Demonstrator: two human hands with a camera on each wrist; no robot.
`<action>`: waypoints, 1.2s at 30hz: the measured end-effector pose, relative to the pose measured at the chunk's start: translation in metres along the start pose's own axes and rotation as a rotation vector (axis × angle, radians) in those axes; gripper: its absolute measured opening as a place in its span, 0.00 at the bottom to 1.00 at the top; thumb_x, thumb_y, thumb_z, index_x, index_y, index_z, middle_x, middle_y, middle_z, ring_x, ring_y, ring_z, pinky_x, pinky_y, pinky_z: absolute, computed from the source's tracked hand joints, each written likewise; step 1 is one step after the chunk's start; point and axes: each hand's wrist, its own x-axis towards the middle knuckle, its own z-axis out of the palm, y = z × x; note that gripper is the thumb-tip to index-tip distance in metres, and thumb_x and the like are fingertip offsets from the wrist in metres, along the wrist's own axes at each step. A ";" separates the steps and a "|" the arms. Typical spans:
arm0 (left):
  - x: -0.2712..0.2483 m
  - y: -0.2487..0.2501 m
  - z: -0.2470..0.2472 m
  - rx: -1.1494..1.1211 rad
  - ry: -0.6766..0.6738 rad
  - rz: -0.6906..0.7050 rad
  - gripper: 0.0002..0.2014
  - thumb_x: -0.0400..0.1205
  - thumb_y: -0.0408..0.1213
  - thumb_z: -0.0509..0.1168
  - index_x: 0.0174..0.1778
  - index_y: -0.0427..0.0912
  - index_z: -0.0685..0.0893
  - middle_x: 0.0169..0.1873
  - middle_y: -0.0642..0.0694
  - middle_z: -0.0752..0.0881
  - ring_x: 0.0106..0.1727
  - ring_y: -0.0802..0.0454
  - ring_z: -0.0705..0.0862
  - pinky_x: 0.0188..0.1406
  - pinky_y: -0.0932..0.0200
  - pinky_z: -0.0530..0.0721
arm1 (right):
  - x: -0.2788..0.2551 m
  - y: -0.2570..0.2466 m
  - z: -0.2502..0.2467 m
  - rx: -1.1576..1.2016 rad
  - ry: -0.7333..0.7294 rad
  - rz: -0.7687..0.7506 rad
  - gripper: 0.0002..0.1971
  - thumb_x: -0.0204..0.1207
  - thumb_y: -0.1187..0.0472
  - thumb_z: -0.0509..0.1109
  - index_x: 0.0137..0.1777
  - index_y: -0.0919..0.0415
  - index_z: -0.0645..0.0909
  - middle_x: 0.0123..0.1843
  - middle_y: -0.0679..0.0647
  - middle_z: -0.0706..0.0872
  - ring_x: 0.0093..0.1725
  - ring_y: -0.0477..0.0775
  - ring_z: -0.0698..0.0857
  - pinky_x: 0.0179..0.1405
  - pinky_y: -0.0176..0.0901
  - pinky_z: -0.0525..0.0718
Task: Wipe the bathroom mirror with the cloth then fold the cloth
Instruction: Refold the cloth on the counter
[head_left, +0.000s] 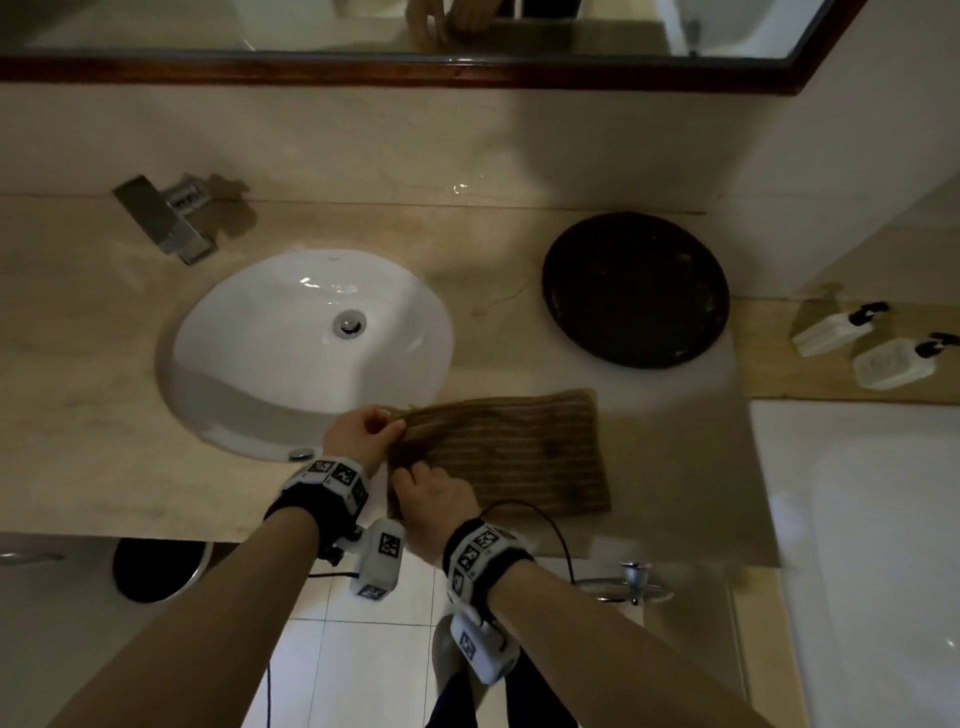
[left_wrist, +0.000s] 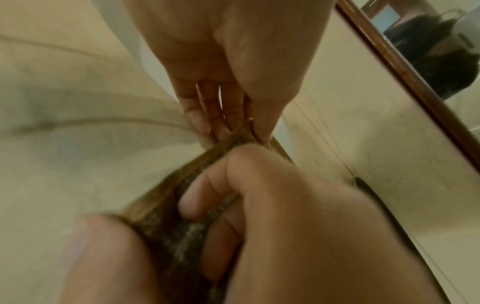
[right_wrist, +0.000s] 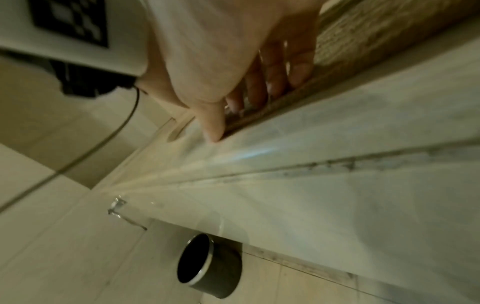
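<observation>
Faucet (head_left: 166, 221) and sink (head_left: 306, 353) at left; left hand (head_left: 361, 434) pinches the far left corner of the brown cloth (head_left: 509, 452); right hand (head_left: 436, 496) pinches its near left corner; cloth lies flat on the counter (head_left: 78, 415); black tray (head_left: 636, 291) beyond; mirror (head_left: 311, 26) above.

Ribbed brown cloth (head_left: 498, 452), glossy white ceramic sink (head_left: 306, 338), shiny metal faucet (head_left: 166, 218), wood-framed mirror (head_left: 363, 67).
</observation>
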 end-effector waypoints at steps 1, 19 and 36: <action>0.003 -0.002 -0.002 0.009 -0.007 -0.002 0.08 0.79 0.45 0.72 0.44 0.44 0.86 0.40 0.46 0.86 0.45 0.48 0.84 0.50 0.60 0.78 | -0.001 0.000 0.004 -0.032 0.018 -0.019 0.17 0.73 0.58 0.70 0.61 0.60 0.73 0.53 0.60 0.79 0.47 0.64 0.81 0.35 0.50 0.74; -0.031 0.128 0.027 -0.450 -0.217 -0.119 0.10 0.80 0.41 0.70 0.41 0.37 0.86 0.36 0.39 0.90 0.30 0.44 0.87 0.31 0.54 0.88 | -0.113 0.079 -0.028 0.534 0.558 0.445 0.14 0.84 0.51 0.58 0.41 0.56 0.78 0.32 0.48 0.78 0.31 0.52 0.76 0.33 0.43 0.70; -0.044 0.119 0.093 0.006 -0.060 -0.248 0.20 0.82 0.43 0.67 0.67 0.36 0.77 0.64 0.36 0.82 0.64 0.37 0.80 0.60 0.49 0.79 | -0.128 0.171 -0.048 0.529 0.202 0.813 0.12 0.80 0.47 0.62 0.56 0.53 0.75 0.49 0.50 0.83 0.49 0.54 0.83 0.47 0.44 0.81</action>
